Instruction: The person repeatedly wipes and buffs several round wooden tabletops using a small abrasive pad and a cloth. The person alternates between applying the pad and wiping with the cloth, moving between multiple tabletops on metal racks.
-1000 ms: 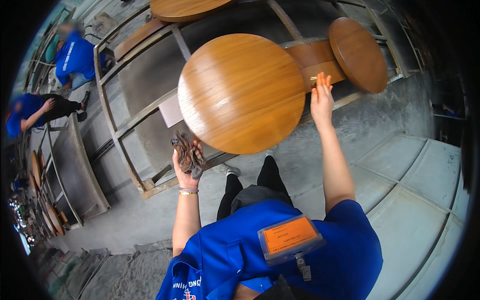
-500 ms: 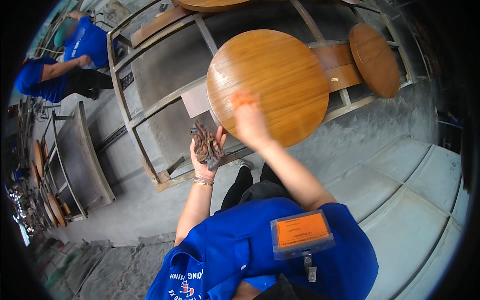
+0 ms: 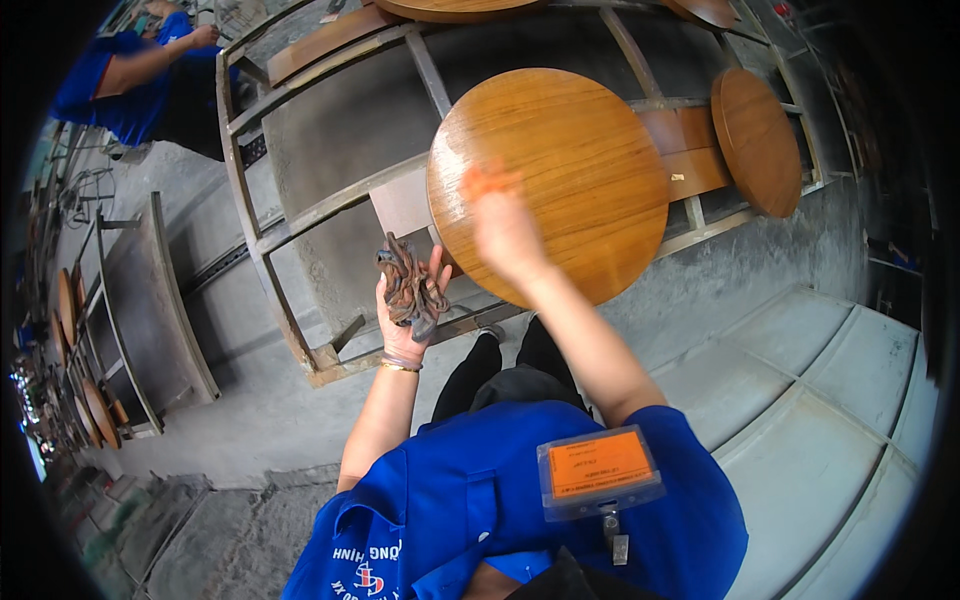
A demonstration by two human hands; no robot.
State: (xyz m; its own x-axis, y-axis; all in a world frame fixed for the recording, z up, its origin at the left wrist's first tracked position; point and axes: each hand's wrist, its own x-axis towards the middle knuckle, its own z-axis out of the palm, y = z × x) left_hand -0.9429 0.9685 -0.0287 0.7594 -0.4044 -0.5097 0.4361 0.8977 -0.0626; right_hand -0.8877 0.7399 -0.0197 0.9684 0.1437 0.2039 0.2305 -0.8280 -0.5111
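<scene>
A round wooden tabletop (image 3: 590, 160), glossy and orange-brown with visible grain, lies flat on a metal frame in front of me. My right hand (image 3: 507, 238) is over its left part, fingers closed on an orange cloth or pad (image 3: 490, 181) pressed to the surface. Motion blurs both, so the orange thing's exact kind is unclear. Left of the tabletop's near edge, my left hand (image 3: 405, 343) is turned palm up. It cradles a crumpled rag (image 3: 408, 285), stained brown and grey, with some fingers stretched out beside it.
The metal frame (image 3: 262, 275) also carries a smaller round top (image 3: 755, 140) at the right and another top (image 3: 460, 8) at the far edge. Pale panels (image 3: 800, 420) lie at lower right. A rack (image 3: 165, 320) stands left. A person in blue (image 3: 125, 85) is at upper left.
My right hand has moved slightly farther from me across the tabletop with the orange cloth. The left hand still holds the rag. The whole view has shifted a little.
</scene>
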